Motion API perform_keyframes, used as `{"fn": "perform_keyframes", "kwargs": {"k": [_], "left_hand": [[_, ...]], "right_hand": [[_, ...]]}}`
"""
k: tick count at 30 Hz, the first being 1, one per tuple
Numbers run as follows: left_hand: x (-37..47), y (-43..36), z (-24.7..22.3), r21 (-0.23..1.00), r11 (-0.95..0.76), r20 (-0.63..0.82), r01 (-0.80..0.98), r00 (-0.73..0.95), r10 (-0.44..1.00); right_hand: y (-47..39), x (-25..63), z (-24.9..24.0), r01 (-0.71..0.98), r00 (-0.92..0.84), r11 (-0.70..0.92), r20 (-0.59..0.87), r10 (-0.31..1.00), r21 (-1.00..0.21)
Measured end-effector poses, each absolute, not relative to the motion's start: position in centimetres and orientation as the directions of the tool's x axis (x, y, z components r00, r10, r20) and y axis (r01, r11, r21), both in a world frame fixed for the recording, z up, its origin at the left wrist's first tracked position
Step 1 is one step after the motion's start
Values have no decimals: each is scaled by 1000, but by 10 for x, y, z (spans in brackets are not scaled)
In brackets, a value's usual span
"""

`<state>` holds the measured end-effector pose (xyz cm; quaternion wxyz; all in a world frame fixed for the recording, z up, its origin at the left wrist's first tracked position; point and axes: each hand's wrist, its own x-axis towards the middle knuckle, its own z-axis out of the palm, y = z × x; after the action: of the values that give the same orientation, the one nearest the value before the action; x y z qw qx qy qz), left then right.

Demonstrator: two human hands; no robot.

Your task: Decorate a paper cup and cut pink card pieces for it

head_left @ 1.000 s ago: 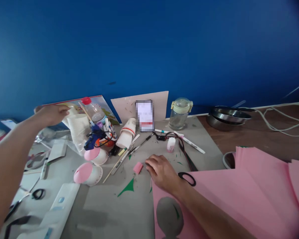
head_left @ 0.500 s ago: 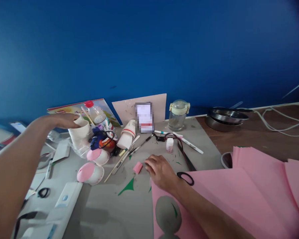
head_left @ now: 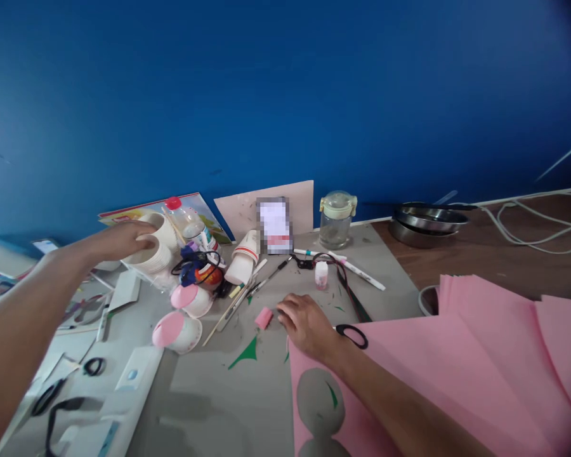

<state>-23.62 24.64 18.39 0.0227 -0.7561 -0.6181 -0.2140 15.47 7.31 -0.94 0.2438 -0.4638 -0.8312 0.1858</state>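
Observation:
My left hand (head_left: 118, 240) grips the top of a stack of white paper cups (head_left: 153, 251), which leans over to the right among the clutter. My right hand (head_left: 307, 324) rests palm down on the grey mat, at the corner of a large pink paper sheet (head_left: 457, 374), fingers loosely apart and holding nothing. A small pink eraser-like block (head_left: 263, 318) lies just left of its fingertips. Black-handled scissors (head_left: 349, 311) lie just right of that hand.
Two cups with pink paper lids (head_left: 177, 330) lie near the stack. A red-capped bottle (head_left: 185, 222), a glass jar (head_left: 335, 219), pens (head_left: 356, 270), a small white bottle (head_left: 321, 275), metal bowls (head_left: 431, 222) and white cables (head_left: 528, 231) stand further back. More scissors (head_left: 52, 397) lie at the left.
My left hand has closed on the cup stack and tipped it over to the right. My right hand has stayed in place.

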Motion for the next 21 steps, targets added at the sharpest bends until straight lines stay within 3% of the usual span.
{"fn": "perform_keyframes", "kwargs": {"k": [3, 11, 16, 21], "left_hand": [[-238, 247, 180, 78, -273, 163, 959, 258, 952], [-239, 241, 193, -235, -232, 100, 944, 260, 960], [-226, 228, 205, -305, -213, 40, 928, 235, 971], [-207, 204, 208, -283, -295, -65, 913, 289, 955]], "right_hand": [[73, 155, -9, 680, -441, 494, 236, 866, -542], [74, 154, -16, 668, -443, 510, 262, 857, -542], [74, 155, -16, 665, -448, 515, 262, 855, -541], [73, 155, -11, 686, -458, 519, 251, 853, -511]]}}
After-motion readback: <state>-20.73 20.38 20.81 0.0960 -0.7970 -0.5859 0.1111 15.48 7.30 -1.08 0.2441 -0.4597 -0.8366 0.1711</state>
